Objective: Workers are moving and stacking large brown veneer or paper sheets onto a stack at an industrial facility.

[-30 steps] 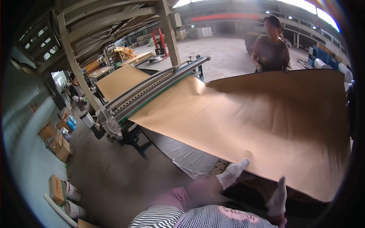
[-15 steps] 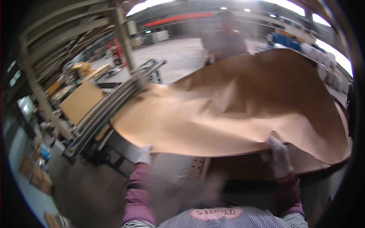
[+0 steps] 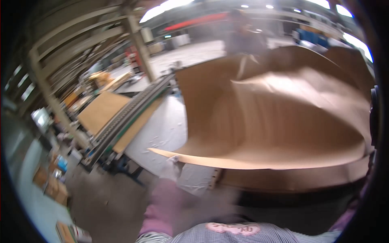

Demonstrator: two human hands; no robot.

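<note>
A large brown paper sheet (image 3: 259,121) billows in front of me, its far part raised and creased, its near edge curled up toward me. At the sheet's near left corner my left hand (image 3: 171,168), in a pale glove, is closed on the edge; motion blurs it somewhat. Of my right arm only the purple sleeve (image 3: 344,218) shows at the lower right; the hand is lost in the dark rim of the picture. Beneath the sheet lies more brown sheet material (image 3: 283,179). Across the sheet stands a blurred person (image 3: 245,38), hands hidden behind it.
A pale worktable (image 3: 160,123) with small scraps extends under the sheet. Along its left side runs a long metal rail (image 3: 129,111), with a brown board (image 3: 103,111) beyond. Cardboard boxes (image 3: 56,190) stand at the far left. A metal post (image 3: 139,48) rises behind.
The sheet's left part has drawn rightward off the rail, baring the tabletop, and its near edge has curled up. My left hand has moved slightly right; my right hand has moved right, out of sight.
</note>
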